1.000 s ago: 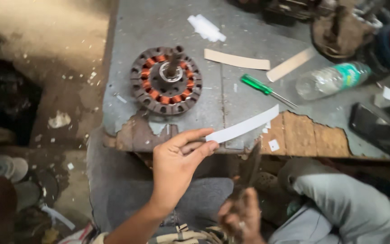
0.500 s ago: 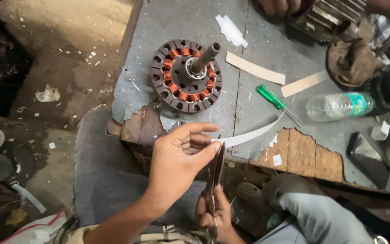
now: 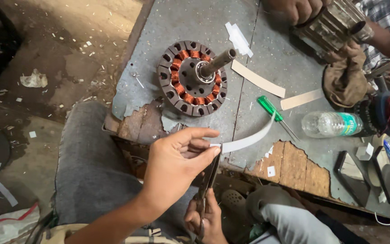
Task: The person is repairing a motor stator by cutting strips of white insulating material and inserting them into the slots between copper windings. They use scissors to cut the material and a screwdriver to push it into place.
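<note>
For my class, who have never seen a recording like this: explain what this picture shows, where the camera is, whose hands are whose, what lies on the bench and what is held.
The camera sits on a person's head and looks down. Their left hand pinches one end of a curved white strip. Their right hand holds scissors, blades at the strip's pinched end. On the worn grey bench lie a round motor core with copper windings and a shaft, a green screwdriver, two tan strips, white scraps and a plastic bottle. The hands at the top right belong to another person, who grips a metal part.

White paper strip between left hand and scissors in right hand.
</note>
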